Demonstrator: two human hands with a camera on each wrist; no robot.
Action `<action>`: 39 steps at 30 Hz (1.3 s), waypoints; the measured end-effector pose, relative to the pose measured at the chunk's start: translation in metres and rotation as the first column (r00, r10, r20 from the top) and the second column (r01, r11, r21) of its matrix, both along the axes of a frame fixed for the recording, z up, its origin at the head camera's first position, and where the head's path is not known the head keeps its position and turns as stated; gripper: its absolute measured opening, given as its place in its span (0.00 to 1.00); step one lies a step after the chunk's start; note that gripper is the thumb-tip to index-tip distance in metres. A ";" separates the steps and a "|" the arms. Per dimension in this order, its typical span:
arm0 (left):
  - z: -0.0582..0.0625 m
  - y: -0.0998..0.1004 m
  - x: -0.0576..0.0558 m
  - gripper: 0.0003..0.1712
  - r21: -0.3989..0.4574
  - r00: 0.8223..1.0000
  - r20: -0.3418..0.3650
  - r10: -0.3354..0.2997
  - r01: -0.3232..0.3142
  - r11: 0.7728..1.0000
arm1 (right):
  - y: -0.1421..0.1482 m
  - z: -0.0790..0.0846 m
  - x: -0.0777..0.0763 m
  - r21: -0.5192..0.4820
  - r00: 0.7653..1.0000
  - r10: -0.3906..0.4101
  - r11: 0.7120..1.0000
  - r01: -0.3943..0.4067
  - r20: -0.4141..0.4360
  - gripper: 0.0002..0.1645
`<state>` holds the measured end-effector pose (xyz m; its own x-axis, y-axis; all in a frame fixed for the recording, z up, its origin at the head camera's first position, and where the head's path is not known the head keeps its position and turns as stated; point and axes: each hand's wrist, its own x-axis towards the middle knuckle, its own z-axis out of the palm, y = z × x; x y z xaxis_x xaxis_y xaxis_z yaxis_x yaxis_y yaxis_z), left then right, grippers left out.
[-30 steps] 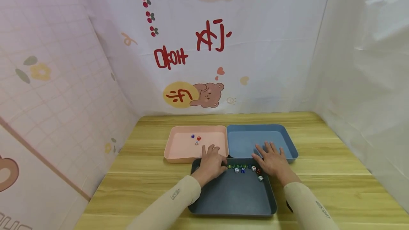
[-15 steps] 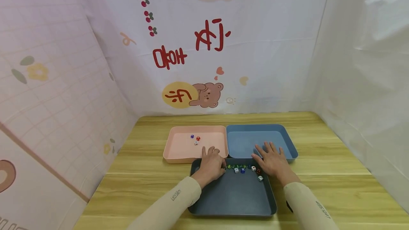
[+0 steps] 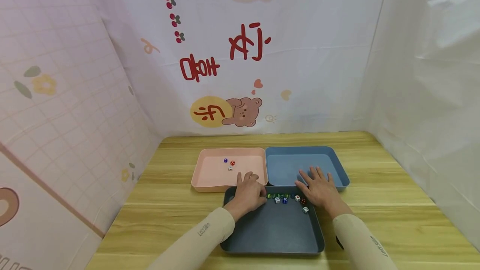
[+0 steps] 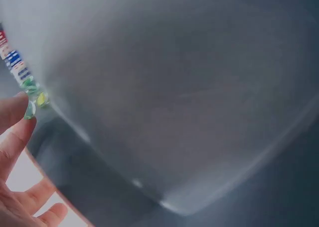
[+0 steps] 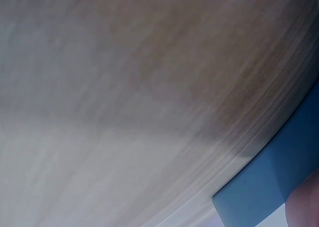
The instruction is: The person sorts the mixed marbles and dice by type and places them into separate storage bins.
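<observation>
At the far left corner of the dark grey tray [image 3: 275, 232], my left hand [image 3: 246, 191] reaches over the rim. Its thumb and index finger pinch a green glass marble [image 4: 30, 109], seen in the left wrist view, while the other fingers extend over the pink tray [image 3: 210, 178]. Beside that marble, a row of green and yellow marbles [image 3: 275, 196] lies along the tray's back wall. Several dice [image 3: 277, 200] in white, blue and dark red lie close to the row. My right hand [image 3: 320, 188] rests with spread fingers over the adjoining rims of the blue tray [image 3: 300, 159] and grey tray.
Red, blue and white dice [image 3: 230, 168] lie in the pink tray. Pink and blue trays stand side by side behind the grey one. Around them is the wood-grain tabletop [image 3: 390, 216], with printed curtains [image 3: 318, 53] at the back and sides.
</observation>
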<state>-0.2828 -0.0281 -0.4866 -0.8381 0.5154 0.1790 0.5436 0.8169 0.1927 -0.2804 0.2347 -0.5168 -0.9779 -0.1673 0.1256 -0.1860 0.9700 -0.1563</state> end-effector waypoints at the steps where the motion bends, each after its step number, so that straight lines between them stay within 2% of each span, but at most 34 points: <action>1: 0.002 0.000 0.000 0.04 0.020 1.000 0.005 -0.003 0.003 1.000 | 0.000 0.000 0.000 0.000 1.000 0.000 1.000 0.000 0.000 0.40; 10: 0.025 -0.002 -0.006 0.04 0.164 0.998 0.063 0.028 -0.038 0.986 | -0.002 0.000 -0.001 0.005 1.000 -0.004 1.000 0.005 -0.009 0.40; 16: 0.029 -0.003 -0.016 0.05 0.224 0.990 0.118 0.078 -0.103 0.969 | -0.004 0.000 -0.002 0.011 1.000 -0.009 1.000 0.009 -0.012 0.40; 24: 0.034 -0.003 -0.029 0.05 0.337 0.972 0.201 0.121 -0.184 0.923 | -0.004 0.001 -0.001 0.013 1.000 -0.004 1.000 0.004 -0.012 0.41; 32: 0.042 0.001 -0.041 0.05 0.358 0.970 0.209 0.124 -0.194 0.913 | -0.001 0.002 0.002 -0.004 1.000 -0.019 1.000 0.019 -0.011 0.45; 39: 0.045 0.002 -0.045 0.06 0.367 0.976 0.178 0.123 -0.182 0.912 | 0.021 0.017 0.001 -0.026 0.998 -0.059 0.998 0.058 -0.012 0.49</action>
